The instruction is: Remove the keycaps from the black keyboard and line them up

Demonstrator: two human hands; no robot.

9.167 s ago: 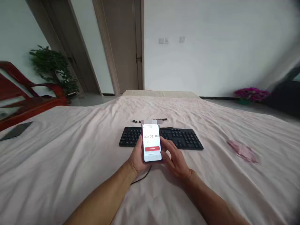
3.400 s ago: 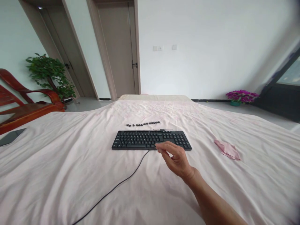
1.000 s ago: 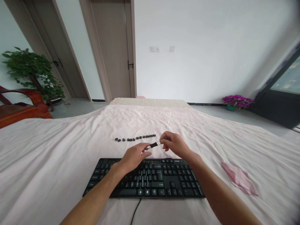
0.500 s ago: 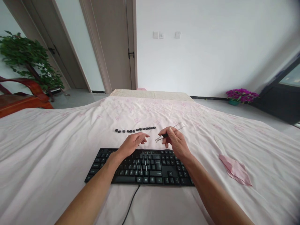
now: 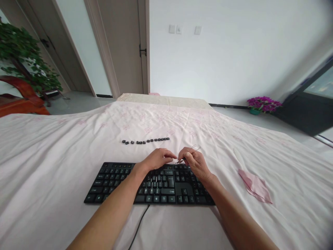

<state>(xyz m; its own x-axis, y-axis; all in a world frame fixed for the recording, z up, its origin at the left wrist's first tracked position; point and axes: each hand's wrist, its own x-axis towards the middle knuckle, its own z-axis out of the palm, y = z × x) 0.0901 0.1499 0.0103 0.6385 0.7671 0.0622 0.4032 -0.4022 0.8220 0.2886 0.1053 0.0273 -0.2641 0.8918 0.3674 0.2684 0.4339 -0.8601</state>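
Observation:
A black keyboard (image 5: 184,185) lies on the pink-white cloth, partly covered by both forearms. My right hand (image 5: 194,162) is closed around a wire keycap puller (image 5: 196,147); its loop sticks out at the back and its thin tips point left, close over the keyboard's top edge. My left hand (image 5: 159,159) reaches across the upper keys with fingers stretched right, the index fingertip beside the puller's tips. Nothing shows in that hand. Beyond the hands, several loose black keycaps (image 5: 148,141) lie in an uneven row.
A folded pink cloth (image 5: 255,186) lies right of the keyboard. The keyboard's cable (image 5: 139,225) runs toward me. Past the cloth-covered surface (image 5: 65,149) stand a wooden chair (image 5: 23,93), a leafy plant (image 5: 18,43) and purple flowers (image 5: 264,103).
My left hand has moved right toward the puller. My right hand has lowered the puller, bringing its tips to the keyboard's top edge. The view has shifted slightly.

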